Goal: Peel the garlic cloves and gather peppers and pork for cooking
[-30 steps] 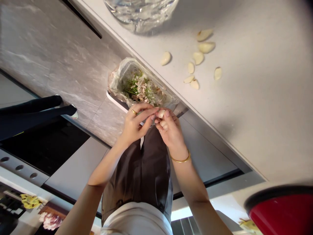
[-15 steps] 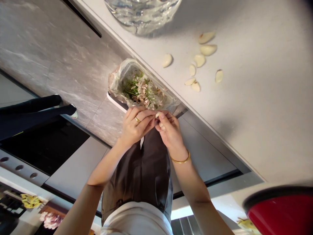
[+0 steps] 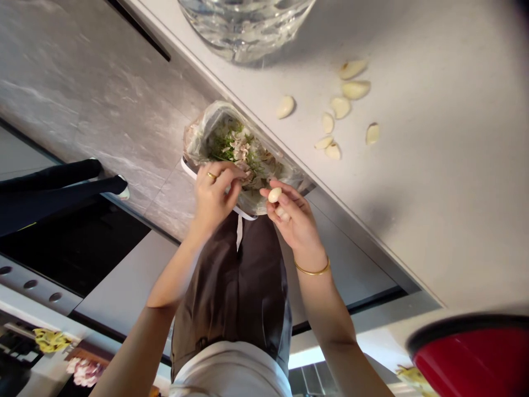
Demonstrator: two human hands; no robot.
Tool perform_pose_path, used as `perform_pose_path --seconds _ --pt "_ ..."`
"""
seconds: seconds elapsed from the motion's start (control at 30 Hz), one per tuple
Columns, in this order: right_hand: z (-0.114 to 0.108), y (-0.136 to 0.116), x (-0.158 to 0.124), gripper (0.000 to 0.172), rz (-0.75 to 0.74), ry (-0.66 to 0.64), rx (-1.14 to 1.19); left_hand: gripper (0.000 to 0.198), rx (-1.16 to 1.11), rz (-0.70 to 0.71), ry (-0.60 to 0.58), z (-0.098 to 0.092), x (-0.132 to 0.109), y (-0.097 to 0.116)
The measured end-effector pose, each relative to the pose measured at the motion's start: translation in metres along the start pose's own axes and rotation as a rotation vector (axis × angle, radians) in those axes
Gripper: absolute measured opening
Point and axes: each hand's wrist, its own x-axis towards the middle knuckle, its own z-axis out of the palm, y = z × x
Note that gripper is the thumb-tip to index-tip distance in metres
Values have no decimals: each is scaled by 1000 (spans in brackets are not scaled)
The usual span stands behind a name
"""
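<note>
Here's a pale, smooth surface (image 3: 433,165) slanting across the upper right, a clear faceted glass vessel (image 3: 248,30) at the top and a glossy red, black-rimmed object (image 3: 483,358) in the lower right corner. Grey veined floor tiles (image 3: 124,110) to the left, two dark-trousered legs (image 3: 61,190) beyond, and below the surface's edge a bin lined with clear plastic (image 3: 196,135), holding green stems and pale scraps.

Now the right hand (image 3: 300,220): thumb and fingers closed on a peeled, cream-coloured garlic clove (image 3: 274,194), up near the bin's near end. Its long axis runs nearly crosswise, rising slightly rightward; which end is the tip, can't tell. The left hand (image 3: 212,193), gold ring on, hangs over the bin, apart from the right, fingers curled; whether they pinch anything, can't tell.

The count: eight peeled cloves (image 3: 341,107) on the surface, six loosely grouped, one apart on either side. Tucked lower in the right hand, another pale piece (image 3: 282,213), partly hidden.
</note>
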Motion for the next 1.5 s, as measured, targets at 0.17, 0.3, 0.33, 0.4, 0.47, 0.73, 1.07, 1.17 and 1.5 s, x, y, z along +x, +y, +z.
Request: perform_pose_path --seconds 0.17,0.3,0.33,0.4,0.47,0.73,1.07,1.17,1.5 --pt "5 2 3 26 -29 -13 49 22 -273 23 -88 4 -7 20" --pt "6 2 2 31 2 -25 77 20 -515 13 -117 9 -10 26" --pt "6 3 2 32 11 -33 86 17 -553 -1 -105 10 -10 26" --pt "7 4 3 33 18 -62 101 11 -597 -42 -62 11 -11 25" --pt "7 4 3 33 23 -86 112 10 -613 -82 -13 11 -11 24" --pt "-13 -35 -12 23 -539 418 -298 23 -241 -104 105 10 -6 7" --pt "-31 -62 -18 41 -741 461 -402 33 -24 -156 -198 22 -11 7" --pt "-4 -45 -25 43 -448 194 -155 24 -83 -138 -143 16 -13 29" --pt "17 1 -15 29 -243 50 -92 35 -352 -121 -61 6 -18 42"
